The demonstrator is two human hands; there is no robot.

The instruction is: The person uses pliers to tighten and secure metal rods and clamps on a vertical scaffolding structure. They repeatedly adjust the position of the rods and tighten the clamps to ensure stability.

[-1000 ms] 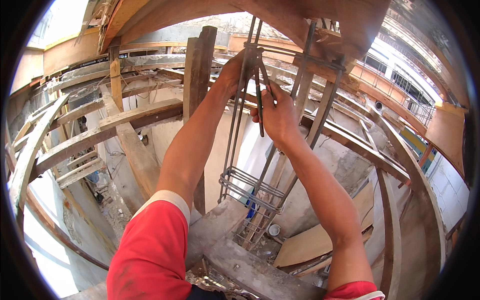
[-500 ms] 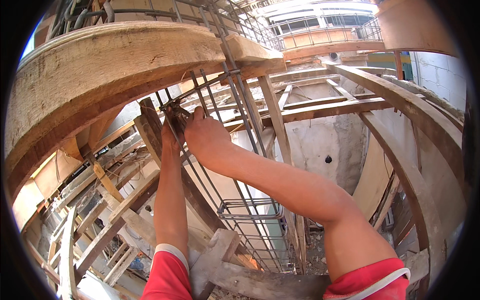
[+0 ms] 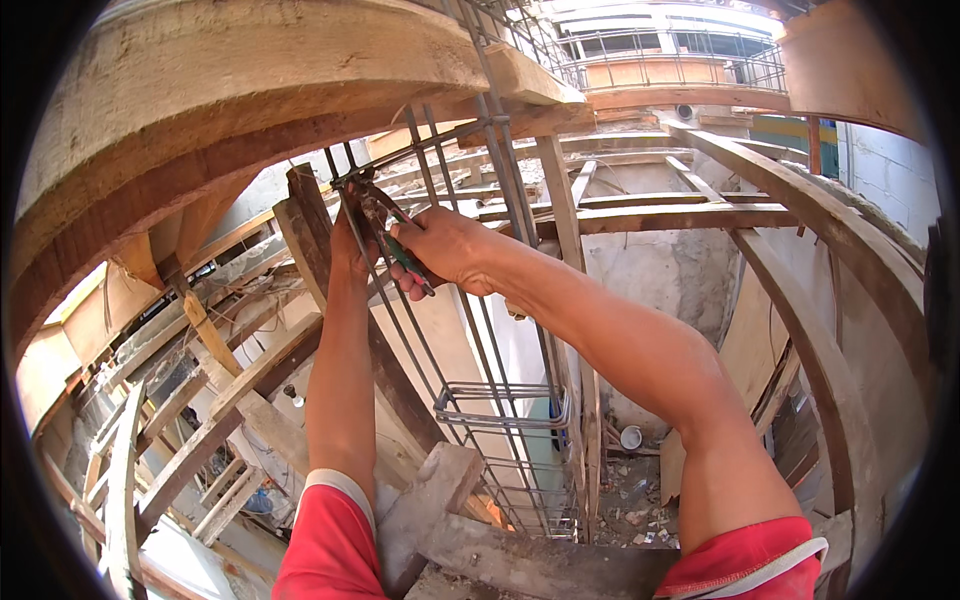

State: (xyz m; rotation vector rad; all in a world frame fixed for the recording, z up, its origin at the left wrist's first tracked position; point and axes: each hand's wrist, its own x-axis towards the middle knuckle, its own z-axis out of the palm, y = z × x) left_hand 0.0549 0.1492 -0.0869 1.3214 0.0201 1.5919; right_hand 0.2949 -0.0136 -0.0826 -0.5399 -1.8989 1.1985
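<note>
My right hand [image 3: 450,245] is closed round a pair of green-handled pliers [image 3: 408,262], its handles slanting down toward me. The jaws meet the corner of a steel rebar cage [image 3: 437,165], where a horizontal tie crosses upright bars. At that same corner my left hand [image 3: 347,240] is raised and closed against the rebar, its fingers partly hidden by a bar and the pliers. Any thin wire between the jaws is too small to make out. Lower down, several square stirrups [image 3: 500,405] ring the cage's upright bars.
A thick timber beam [image 3: 250,90] crosses overhead at the upper left. Wooden framing [image 3: 690,215] spans the right, with curved-looking boards [image 3: 800,330] beyond my right arm. Crossed timbers [image 3: 480,560] lie close below me. Rubble [image 3: 630,500] and a white bucket [image 3: 631,437] are on the ground far below.
My right hand has turned and dropped slightly, bringing the pliers' green handles into sight. The left hand stays at the cage corner. The whole view has shifted a little.
</note>
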